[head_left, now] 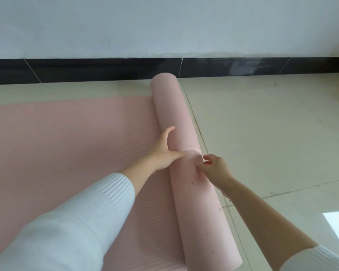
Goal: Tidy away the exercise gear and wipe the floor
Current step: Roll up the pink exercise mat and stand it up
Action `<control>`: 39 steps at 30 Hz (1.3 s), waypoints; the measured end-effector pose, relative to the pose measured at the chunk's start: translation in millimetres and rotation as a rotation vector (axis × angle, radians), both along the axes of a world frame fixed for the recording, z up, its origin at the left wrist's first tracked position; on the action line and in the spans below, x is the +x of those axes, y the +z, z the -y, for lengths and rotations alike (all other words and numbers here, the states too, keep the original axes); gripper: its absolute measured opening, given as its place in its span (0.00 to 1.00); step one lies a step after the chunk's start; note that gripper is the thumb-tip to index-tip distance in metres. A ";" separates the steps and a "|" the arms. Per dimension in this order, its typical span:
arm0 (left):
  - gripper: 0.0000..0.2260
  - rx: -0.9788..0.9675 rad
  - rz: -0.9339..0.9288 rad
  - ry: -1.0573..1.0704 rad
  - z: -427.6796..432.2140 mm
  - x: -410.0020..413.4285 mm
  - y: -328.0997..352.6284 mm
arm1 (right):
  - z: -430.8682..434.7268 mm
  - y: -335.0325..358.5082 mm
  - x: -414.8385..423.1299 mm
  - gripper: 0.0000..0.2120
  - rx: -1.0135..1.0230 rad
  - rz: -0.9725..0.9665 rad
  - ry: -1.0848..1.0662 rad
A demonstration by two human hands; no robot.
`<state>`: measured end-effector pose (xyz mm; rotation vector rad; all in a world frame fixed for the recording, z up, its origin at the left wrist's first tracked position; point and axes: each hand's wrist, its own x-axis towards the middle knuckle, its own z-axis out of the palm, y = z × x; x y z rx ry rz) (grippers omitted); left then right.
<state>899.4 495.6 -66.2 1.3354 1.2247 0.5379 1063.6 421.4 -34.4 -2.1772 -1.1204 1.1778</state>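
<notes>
"Over by the far wall (164, 26), what's lying on the floor?"

"A pink mat (67, 133), half rolled up. The roll (176, 114) runs from the black skirting (86, 71) towards us on the right, with bare tiled floor (262, 124) just beside it. The flat part stretches away to the left."

"And the hands?"

"Both on the roll, about halfway along. The left hand (163, 153) is spread open, palm against the roll's left side, thumb laid across the top, fingers straight and pointing to the far end. It grips nothing, only presses."

"The right one?"

"The right hand (216, 169) sits on top of the roll, just beside the left thumb, fingers curled in. Whether they pinch the mat's surface or merely rest there, I can't tell."

"Sleeves?"

"A white ribbed sleeve (76, 222) on the left arm, ending partway up the forearm."
</notes>
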 end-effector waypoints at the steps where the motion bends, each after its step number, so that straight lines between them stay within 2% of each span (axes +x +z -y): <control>1: 0.42 0.024 0.012 -0.004 -0.8 -2.4 -2.1 | -1.7 -0.5 1.4 0.28 -0.036 -0.015 -0.013; 2: 0.42 0.035 0.011 -0.011 -2.5 -6.6 -4.3 | -3.0 0.3 1.4 0.28 -0.062 -0.047 -0.026; 4: 0.43 0.047 -0.040 -0.024 -5.9 -18.8 -7.6 | -6.4 -0.9 -0.7 0.14 -0.124 -0.125 -0.070; 5: 0.43 0.065 -0.093 -0.031 -6.7 -25.1 -8.1 | -8.0 -2.6 -3.3 0.13 -0.135 -0.150 -0.083; 7: 0.41 0.136 -0.246 -0.040 -6.0 -37.1 -5.4 | -10.7 -1.8 -10.0 0.17 -0.126 -0.111 -0.047; 9: 0.35 0.282 -0.401 -0.069 -2.8 -48.1 2.7 | -11.9 4.2 -16.6 0.19 -0.034 -0.047 -0.018; 11: 0.28 0.416 -0.497 -0.136 0.6 -57.2 14.1 | -13.1 11.9 -20.2 0.19 0.045 -0.111 -0.045; 13: 0.22 0.384 -0.475 -0.115 2.0 -67.2 20.6 | -15.2 17.1 -27.6 0.15 0.072 -0.230 -0.077; 16: 0.16 0.056 -0.349 0.017 6.1 -85.6 36.3 | -19.1 23.0 -46.3 0.12 0.099 -0.326 -0.047; 18: 0.16 -0.180 -0.256 0.067 12.0 -102.1 44.0 | -23.1 25.9 -61.4 0.13 0.080 -0.436 -0.048; 20: 0.19 -0.296 -0.232 0.047 21.4 -120.7 44.3 | -27.7 29.9 -80.5 0.14 -0.010 -0.571 -0.035; 21: 0.19 -0.316 -0.233 0.046 27.1 -128.8 41.1 | -28.7 31.3 -92.3 0.14 -0.056 -0.555 0.009; 23: 0.16 -0.281 -0.189 0.138 35.9 -142.8 32.7 | -32.5 32.0 -115.9 0.17 -0.057 -0.287 0.176; 25: 0.21 -0.143 -0.152 0.263 42.6 -159.5 28.7 | -36.4 33.0 -136.4 0.17 0.042 -0.006 0.314; 26: 0.24 -0.059 -0.186 0.288 45.7 -169.4 28.6 | -38.9 34.9 -145.7 0.18 0.069 0.025 0.338; 28: 0.23 0.030 -0.257 0.328 52.2 -190.6 28.2 | -42.2 39.3 -166.2 0.17 0.066 -0.017 0.365; 29: 0.19 0.000 -0.240 0.365 56.1 -199.9 30.7 | -41.2 43.5 -177.8 0.16 0.067 -0.053 0.380; 32: 0.07 -0.255 -0.124 0.420 69.7 -226.6 41.6 | -40.4 49.6 -211.1 0.16 0.139 -0.095 0.396; 36: 0.18 -0.374 -0.081 0.303 84.0 -256.1 34.7 | -42.9 53.0 -248.5 0.16 0.196 -0.251 0.367; 39: 0.26 -0.311 -0.024 0.500 90.0 -274.2 27.9 | -45.3 53.7 -269.8 0.21 0.170 -0.322 0.350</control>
